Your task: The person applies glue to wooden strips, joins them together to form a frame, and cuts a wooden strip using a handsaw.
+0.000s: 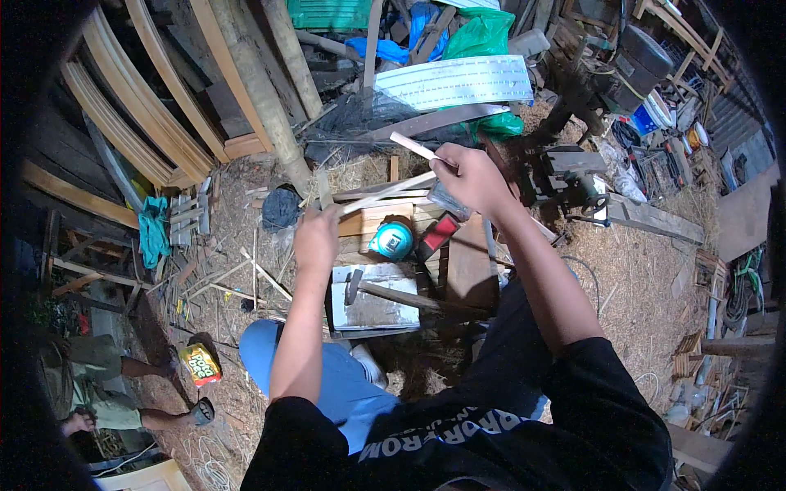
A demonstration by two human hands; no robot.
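A thin pale wooden strip [386, 195] slants from my left hand up to my right. My left hand [316, 236] is closed around its lower end; a short flat piece of wood [325, 190] sticks up beside those fingers. My right hand [473, 176] is closed on a short pale stick [413, 146] that points up and left, and its fingers meet the strip's far end. Below the hands, a turquoise tape measure [393, 240] and a red and black block-shaped object [437, 237] rest on wooden boards. Nearer me, a hammer [393, 295] lies across a worn whitish board [360, 315].
Curved wooden frames [123, 98] lean at the left. A bench vise [585, 184] stands to the right. Thin offcuts [258, 266] and a yellow snack bag [200, 363] lie on the shavings-strewn ground. Another person's legs [147, 393] show at lower left.
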